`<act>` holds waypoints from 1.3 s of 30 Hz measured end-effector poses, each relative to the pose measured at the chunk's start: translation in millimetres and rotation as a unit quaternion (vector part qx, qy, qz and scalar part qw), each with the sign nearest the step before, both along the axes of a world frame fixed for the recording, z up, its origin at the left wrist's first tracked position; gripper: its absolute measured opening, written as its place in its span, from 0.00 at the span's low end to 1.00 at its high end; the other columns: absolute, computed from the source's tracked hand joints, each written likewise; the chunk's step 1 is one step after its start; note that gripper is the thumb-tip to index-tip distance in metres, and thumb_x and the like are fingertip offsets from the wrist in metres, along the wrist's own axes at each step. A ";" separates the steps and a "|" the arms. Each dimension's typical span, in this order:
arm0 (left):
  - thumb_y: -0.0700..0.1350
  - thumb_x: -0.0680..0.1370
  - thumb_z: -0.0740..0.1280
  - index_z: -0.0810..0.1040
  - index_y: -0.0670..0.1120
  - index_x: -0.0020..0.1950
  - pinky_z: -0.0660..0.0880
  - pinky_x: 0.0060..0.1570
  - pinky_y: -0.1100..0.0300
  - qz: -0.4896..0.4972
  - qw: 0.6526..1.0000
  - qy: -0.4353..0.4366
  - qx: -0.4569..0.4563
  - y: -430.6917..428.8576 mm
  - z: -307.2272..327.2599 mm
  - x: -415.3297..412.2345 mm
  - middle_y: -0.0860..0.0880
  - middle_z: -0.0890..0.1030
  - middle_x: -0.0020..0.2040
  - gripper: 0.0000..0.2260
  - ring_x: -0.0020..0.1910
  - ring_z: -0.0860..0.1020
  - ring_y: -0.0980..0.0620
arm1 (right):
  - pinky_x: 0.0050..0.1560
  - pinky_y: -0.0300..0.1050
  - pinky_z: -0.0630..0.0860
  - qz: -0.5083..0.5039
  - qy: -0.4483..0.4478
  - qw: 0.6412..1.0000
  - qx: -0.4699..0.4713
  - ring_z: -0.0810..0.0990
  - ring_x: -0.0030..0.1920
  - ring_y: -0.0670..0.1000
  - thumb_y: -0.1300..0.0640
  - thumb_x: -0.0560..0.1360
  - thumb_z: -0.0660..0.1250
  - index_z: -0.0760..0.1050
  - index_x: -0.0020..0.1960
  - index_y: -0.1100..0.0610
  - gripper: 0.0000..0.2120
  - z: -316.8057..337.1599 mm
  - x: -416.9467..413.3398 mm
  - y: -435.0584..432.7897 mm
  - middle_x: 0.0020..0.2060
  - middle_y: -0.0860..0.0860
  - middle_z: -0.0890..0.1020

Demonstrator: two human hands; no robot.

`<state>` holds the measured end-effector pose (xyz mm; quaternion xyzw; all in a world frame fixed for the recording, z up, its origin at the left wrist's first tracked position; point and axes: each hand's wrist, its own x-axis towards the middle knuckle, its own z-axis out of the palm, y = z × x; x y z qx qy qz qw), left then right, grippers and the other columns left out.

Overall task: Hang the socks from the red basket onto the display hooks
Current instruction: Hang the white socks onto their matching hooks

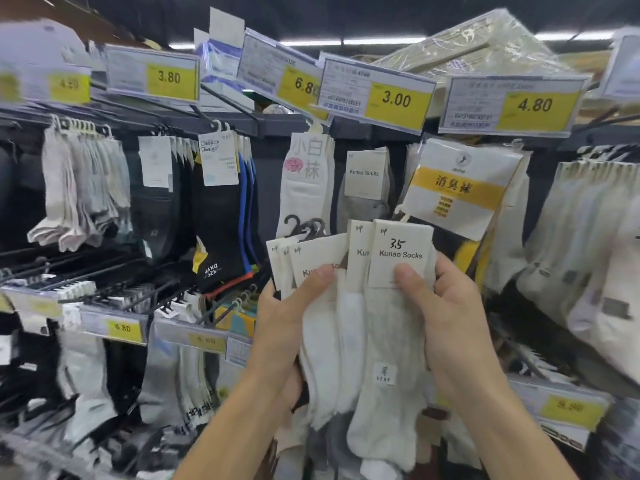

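- White ankle socks on cream cardboard header cards [384, 334] are fanned in a bunch at centre frame. Both hands hold them up in front of the rack, and they are on no hook.
- Left hand [284, 327] grips the left part of the bunch. The thumb is pressed flat on a tilted card; the other fingers are tucked behind the fabric, mostly hidden.
- Right hand [453, 327] pinches the front pair. The thumb is on the lower edge of the cream card printed "Kunao Socks" with "3.5" handwritten [400, 254]; the fingers are curled round behind it.
- Black plastic hanger loops [304, 226] stick up from the left cards, touching no rail.
- Dark metal display hooks [228, 101] jut from the back panel in rows, with price tags at their tips.
- Just behind the bunch hangs a grey-and-white pair with a matching "Kunao Socks" card [365, 178], under the yellow "3.00" price tag [377, 95].
- Beside that pair, to the left, hangs a tall white sock pack with large grey Chinese characters [306, 174].
- To its right hangs a white pack with a yellow band [457, 188], under the yellow "4.80" price tag [512, 105].
- Further left on the upper row are black socks with blue edges [225, 209], then pale beige and grey socks [83, 181].
- Lower row holds more hanging packs and yellow tags, too blurred to read.
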<state>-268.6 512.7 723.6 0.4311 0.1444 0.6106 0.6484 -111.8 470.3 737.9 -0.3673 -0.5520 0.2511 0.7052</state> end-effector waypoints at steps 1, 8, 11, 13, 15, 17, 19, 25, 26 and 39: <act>0.45 0.68 0.78 0.84 0.42 0.58 0.82 0.53 0.42 -0.001 1.000 0.001 0.000 3.6 1.4 -2.4 0.38 0.85 0.56 0.20 0.54 0.84 0.38 | 0.51 0.51 0.82 -0.006 -0.001 1.000 0.006 0.85 0.53 0.52 0.56 0.78 0.67 0.79 0.60 0.52 0.11 5.7 0.7 3.5 0.53 0.50 0.86; 0.49 0.63 0.79 0.83 0.43 0.59 0.83 0.46 0.47 -0.016 1.000 0.019 -0.011 35.1 10.0 -25.7 0.39 0.85 0.55 0.26 0.53 0.85 0.38 | 0.47 0.33 0.79 -0.163 -0.025 0.984 0.063 0.84 0.49 0.39 0.60 0.79 0.68 0.78 0.56 0.49 0.09 58.9 5.0 47.9 0.48 0.44 0.86; 0.47 0.63 0.81 0.83 0.43 0.59 0.83 0.43 0.50 -0.035 0.999 0.022 -0.005 46.4 12.8 -32.1 0.40 0.86 0.54 0.25 0.51 0.86 0.40 | 0.46 0.27 0.76 -0.228 -0.057 0.969 0.078 0.81 0.46 0.33 0.61 0.79 0.67 0.75 0.56 0.48 0.10 73.7 6.5 70.1 0.47 0.39 0.82; 0.47 0.64 0.79 0.84 0.43 0.58 0.83 0.40 0.52 -0.049 0.999 0.021 -0.007 52.3 13.4 -34.1 0.40 0.86 0.53 0.23 0.49 0.86 0.41 | 0.51 0.30 0.77 -0.254 -0.063 0.962 0.076 0.81 0.50 0.35 0.61 0.79 0.66 0.74 0.61 0.52 0.12 77.3 8.4 82.0 0.50 0.41 0.82; 0.46 0.65 0.79 0.84 0.42 0.57 0.83 0.40 0.52 -0.060 0.998 0.026 -0.006 57.0 13.2 -34.5 0.39 0.86 0.53 0.22 0.49 0.86 0.40 | 0.56 0.34 0.76 -0.266 -0.074 0.958 0.080 0.80 0.54 0.39 0.61 0.79 0.66 0.73 0.64 0.54 0.14 77.3 9.1 90.3 0.53 0.44 0.82; 0.46 0.65 0.79 0.84 0.43 0.56 0.83 0.41 0.51 -0.064 0.997 0.036 -0.003 61.4 13.5 -34.7 0.39 0.86 0.53 0.21 0.49 0.86 0.40 | 0.53 0.30 0.76 -0.269 -0.081 0.956 0.090 0.79 0.53 0.35 0.60 0.79 0.66 0.73 0.62 0.50 0.13 76.4 7.3 95.5 0.52 0.41 0.81; 0.47 0.64 0.79 0.85 0.44 0.55 0.83 0.42 0.50 -0.069 0.997 0.045 -0.001 64.6 13.9 -34.5 0.40 0.86 0.52 0.20 0.49 0.86 0.39 | 0.51 0.27 0.75 -0.277 -0.096 0.952 0.092 0.79 0.51 0.33 0.59 0.79 0.66 0.72 0.62 0.49 0.13 78.0 4.8 99.8 0.51 0.39 0.80; 0.46 0.66 0.79 0.84 0.43 0.57 0.82 0.41 0.50 -0.097 0.994 0.057 0.003 72.0 15.9 -33.5 0.39 0.86 0.53 0.21 0.48 0.86 0.39 | 0.48 0.21 0.70 -0.285 -0.200 0.936 0.043 0.76 0.50 0.30 0.56 0.81 0.63 0.67 0.71 0.53 0.20 84.5 3.4 115.4 0.54 0.37 0.78; 0.47 0.65 0.79 0.84 0.43 0.57 0.82 0.41 0.51 -0.102 0.993 0.057 0.004 73.1 16.1 -32.9 0.39 0.86 0.53 0.21 0.48 0.86 0.40 | 0.48 0.20 0.69 -0.288 -0.214 0.933 0.031 0.76 0.52 0.32 0.57 0.81 0.63 0.65 0.74 0.54 0.22 85.7 3.8 118.0 0.58 0.41 0.78; 0.44 0.64 0.82 0.83 0.42 0.58 0.83 0.41 0.50 -0.097 0.992 0.065 0.044 83.2 13.6 -27.0 0.39 0.86 0.52 0.24 0.49 0.86 0.39 | 0.70 0.45 0.69 -0.348 -0.285 0.882 0.137 0.65 0.73 0.45 0.56 0.78 0.66 0.67 0.73 0.49 0.24 39.4 -26.2 51.8 0.71 0.43 0.68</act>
